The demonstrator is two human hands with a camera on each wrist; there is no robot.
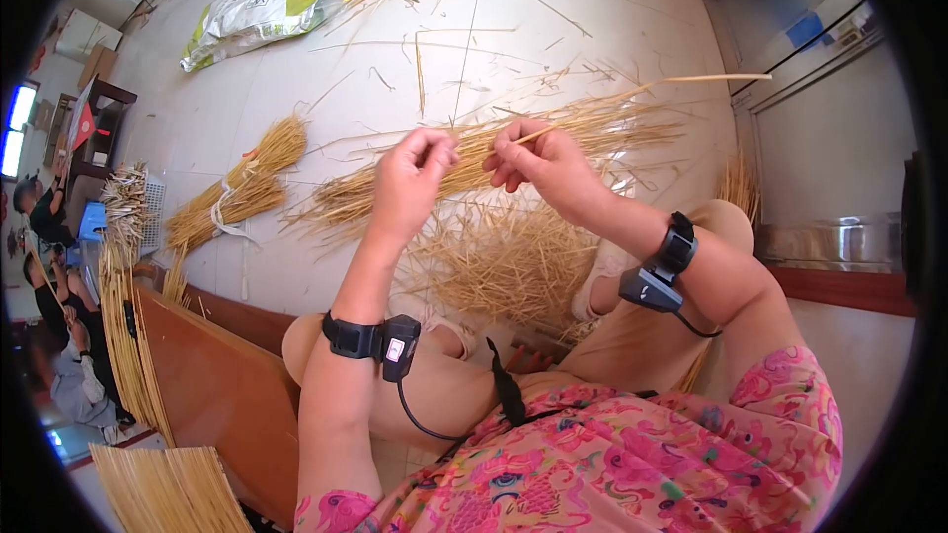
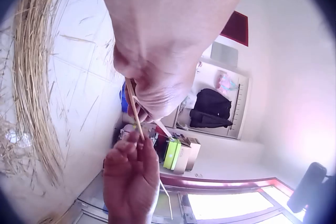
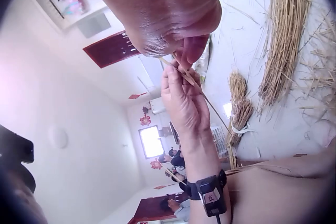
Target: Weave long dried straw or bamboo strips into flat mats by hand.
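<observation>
Both hands are raised close together over a spread of straw. My left hand has its fingers curled and pinches a thin straw stalk at its fingertips. Across a small gap, my right hand pinches straw between thumb and forefinger. In the left wrist view the stalk spans from one hand to the other, and a bent thin end hangs past the right hand. Seen from the right wrist, a long piece trails down beyond the left hand. Beneath the hands lies a loose bundle of long straw on the tiled floor.
Short straw scraps are heaped between the feet. At left lies a tied straw bundle; a printed bag with straw lies farther out. A brown wooden board stands by the left knee, a metal-framed glass door at right.
</observation>
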